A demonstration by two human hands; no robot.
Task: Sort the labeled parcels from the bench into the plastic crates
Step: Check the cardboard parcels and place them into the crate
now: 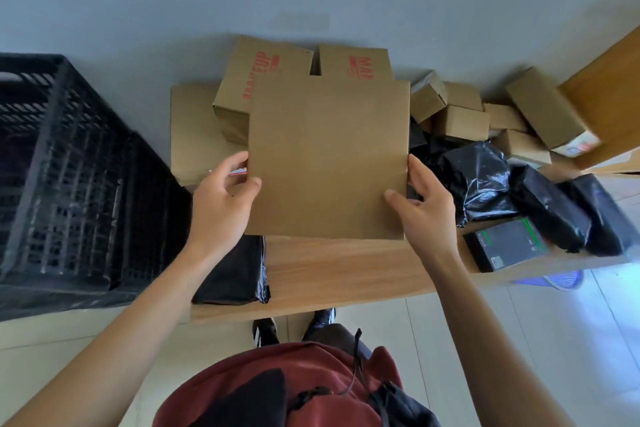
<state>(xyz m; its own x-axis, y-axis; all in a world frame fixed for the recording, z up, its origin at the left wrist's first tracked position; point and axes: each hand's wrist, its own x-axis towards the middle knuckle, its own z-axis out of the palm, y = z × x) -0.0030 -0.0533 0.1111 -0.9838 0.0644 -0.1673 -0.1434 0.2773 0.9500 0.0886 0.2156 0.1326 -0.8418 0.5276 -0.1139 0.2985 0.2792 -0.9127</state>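
I hold a flat brown cardboard parcel (327, 159) above the wooden bench (332, 274), its plain face toward me. My left hand (223, 199) grips its left edge and my right hand (424, 208) grips its right edge, thumbs on top. A black plastic crate (69, 163) stands on the floor to the left of the bench. More brown boxes with red print (249, 80) lie behind the held parcel, partly hidden by it.
Several small brown boxes (460, 121) and black plastic-wrapped parcels (481, 177) crowd the right of the bench, with a dark flat box (507, 244) near the front edge. A black bag parcel (235, 274) lies front left. A wooden panel (609, 104) stands at far right.
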